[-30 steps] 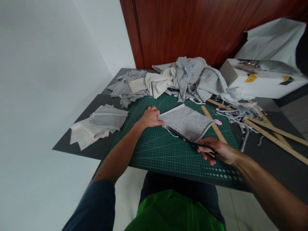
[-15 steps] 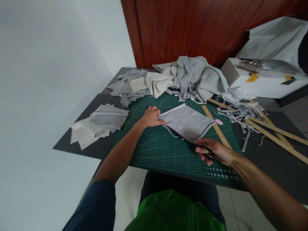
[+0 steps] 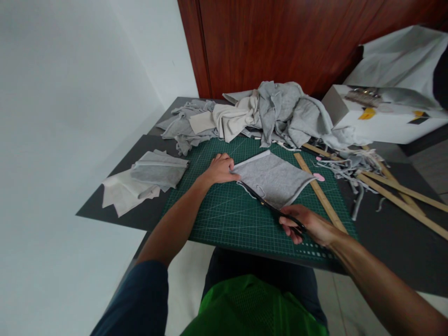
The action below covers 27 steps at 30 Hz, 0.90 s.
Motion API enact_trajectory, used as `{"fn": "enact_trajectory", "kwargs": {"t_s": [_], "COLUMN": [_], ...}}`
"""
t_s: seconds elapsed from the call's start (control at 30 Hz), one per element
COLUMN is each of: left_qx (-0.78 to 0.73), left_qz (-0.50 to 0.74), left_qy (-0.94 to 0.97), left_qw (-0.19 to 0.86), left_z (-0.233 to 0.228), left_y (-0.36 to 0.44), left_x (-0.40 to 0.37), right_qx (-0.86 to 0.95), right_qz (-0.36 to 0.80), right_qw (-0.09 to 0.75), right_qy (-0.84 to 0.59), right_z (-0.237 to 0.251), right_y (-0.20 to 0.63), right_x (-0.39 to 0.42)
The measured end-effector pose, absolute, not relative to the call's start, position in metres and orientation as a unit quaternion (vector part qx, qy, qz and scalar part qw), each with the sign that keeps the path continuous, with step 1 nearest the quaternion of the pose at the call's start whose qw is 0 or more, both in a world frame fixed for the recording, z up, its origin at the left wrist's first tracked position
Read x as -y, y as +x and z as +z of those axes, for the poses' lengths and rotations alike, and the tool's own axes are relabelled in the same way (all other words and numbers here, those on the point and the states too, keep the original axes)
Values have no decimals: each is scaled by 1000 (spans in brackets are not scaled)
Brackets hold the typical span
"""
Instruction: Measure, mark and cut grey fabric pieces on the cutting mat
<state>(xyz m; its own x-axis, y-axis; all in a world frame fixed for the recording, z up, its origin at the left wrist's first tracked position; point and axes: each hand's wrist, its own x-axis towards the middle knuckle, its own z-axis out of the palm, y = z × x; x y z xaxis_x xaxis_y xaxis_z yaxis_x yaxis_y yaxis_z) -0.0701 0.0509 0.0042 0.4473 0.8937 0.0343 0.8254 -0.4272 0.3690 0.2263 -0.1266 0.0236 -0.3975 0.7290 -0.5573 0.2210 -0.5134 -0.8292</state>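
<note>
A piece of grey fabric (image 3: 275,177) lies on the green cutting mat (image 3: 224,219). My left hand (image 3: 221,169) grips its left corner between thumb and fingers, low against the mat. In my right hand (image 3: 297,221) is a pair of black scissors (image 3: 263,202), fingers wrapped through the handles. The blades run along the fabric's near edge and point at my left hand. A thin strip curls beside the blades. How far apart the blades are, I cannot tell.
A wooden ruler (image 3: 320,193) lies right of the fabric. Grey and cream cloths (image 3: 290,107) are heaped at the back, with folded pieces (image 3: 157,170) on the left. Fabric scraps (image 3: 353,165) and wooden strips (image 3: 402,186) lie at right, before a white box (image 3: 388,116).
My right hand and the scissors have shifted slightly left, the blades reaching further along the fabric's edge toward my left hand. The left hand stays in place.
</note>
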Motion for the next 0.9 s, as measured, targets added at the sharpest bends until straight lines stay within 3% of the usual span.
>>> {"fn": "enact_trajectory", "kwargs": {"t_s": [0.9], "left_qx": [-471], "left_qz": [147], "left_qy": [852], "left_qw": [175], "left_z": [-9], "left_y": [-82], "left_x": [-64], "right_qx": [490], "right_qz": [663], "right_qw": [152], "right_qy": [-545], "right_z": [30], "right_y": [228], "right_x": [108]}}
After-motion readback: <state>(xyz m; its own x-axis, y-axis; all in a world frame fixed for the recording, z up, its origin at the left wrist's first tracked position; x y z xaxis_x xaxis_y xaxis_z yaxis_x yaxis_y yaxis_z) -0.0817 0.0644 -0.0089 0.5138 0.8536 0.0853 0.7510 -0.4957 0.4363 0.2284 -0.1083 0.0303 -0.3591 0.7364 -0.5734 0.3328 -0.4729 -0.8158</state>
